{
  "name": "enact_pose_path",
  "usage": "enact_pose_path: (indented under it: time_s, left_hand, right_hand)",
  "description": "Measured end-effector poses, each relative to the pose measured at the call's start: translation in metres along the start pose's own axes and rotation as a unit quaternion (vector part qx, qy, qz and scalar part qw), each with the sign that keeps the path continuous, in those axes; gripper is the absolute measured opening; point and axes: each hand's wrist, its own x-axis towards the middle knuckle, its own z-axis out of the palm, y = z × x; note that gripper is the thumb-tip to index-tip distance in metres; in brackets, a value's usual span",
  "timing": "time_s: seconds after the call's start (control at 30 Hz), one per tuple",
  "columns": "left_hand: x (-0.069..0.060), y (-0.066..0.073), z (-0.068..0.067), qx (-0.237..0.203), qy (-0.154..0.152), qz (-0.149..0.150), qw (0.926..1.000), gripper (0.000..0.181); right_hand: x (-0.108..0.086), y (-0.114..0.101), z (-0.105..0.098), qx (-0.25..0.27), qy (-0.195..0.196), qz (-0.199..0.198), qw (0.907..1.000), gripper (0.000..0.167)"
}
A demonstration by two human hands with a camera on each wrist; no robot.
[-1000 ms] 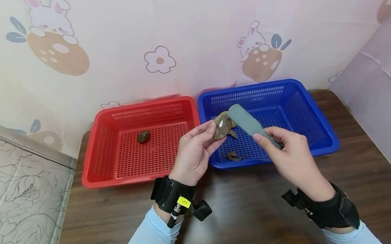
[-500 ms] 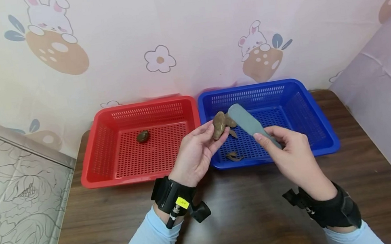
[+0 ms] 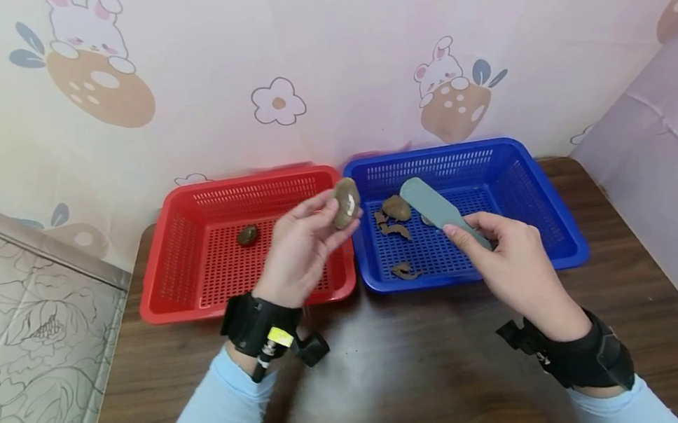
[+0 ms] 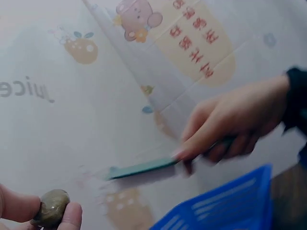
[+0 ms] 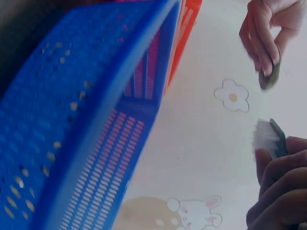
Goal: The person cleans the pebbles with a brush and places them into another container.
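Left hand [image 3: 299, 248]: pinching a glossy, brown, oval, stone-like piece [image 3: 346, 205] above the meeting rims of a red rectangular plastic basket [image 3: 230, 310] and a blue one [image 3: 538, 208].
Right hand [image 3: 513, 261]: curled round a flat grey-green brush [image 3: 432, 207], apart from the piece.
Brushing (judged): best light, pinch clear of the bristles [image 5: 265, 134].
Pose: forearms [image 3: 211, 410] angled inward, bristles downward.
Blue basket: brown lump [image 3: 396, 208], curved fragments [image 3: 405, 271].
Red basket: small dark lump [image 3: 247, 235].

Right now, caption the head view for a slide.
Left hand holds a brown object, right hand a green brush above the blue basket.
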Motion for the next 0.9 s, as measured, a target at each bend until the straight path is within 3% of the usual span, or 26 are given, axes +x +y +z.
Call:
enact_pose_path:
  time_s: [0.2,0.33,0.47,0.53,0.7,0.9]
  left_hand:
    - [0.006,0.046,-0.026,0.083,0.075,0.034,0.9931,0.032]
    - [0.016,0.067,-0.044,0.136,0.126,0.033,0.982,0.035]
    - [0.034,0.081,-0.06,0.21,0.158,0.04,0.9641,0.036]
    - [0.043,0.084,-0.067,0.268,0.172,0.044,0.9469,0.036]
    - [0.063,0.083,-0.085,0.405,0.194,0.03,0.8929,0.028]
    - [0.081,0.069,-0.096,0.543,0.214,-0.024,0.8115,0.019]
  right_hand:
    - [0.006,-0.002,-0.007,-0.022,-0.016,0.0,0.9996,0.044]
    - [0.007,-0.001,-0.007,-0.033,-0.026,0.001,0.9991,0.048]
    - [0.01,0.002,-0.007,-0.046,-0.018,-0.004,0.9988,0.046]
    - [0.011,0.002,-0.007,-0.048,-0.017,-0.005,0.9987,0.045]
    - [0.013,0.0,-0.006,-0.044,-0.027,-0.004,0.9987,0.047]
    - [0.015,-0.001,-0.007,-0.053,-0.034,-0.003,0.998,0.05]
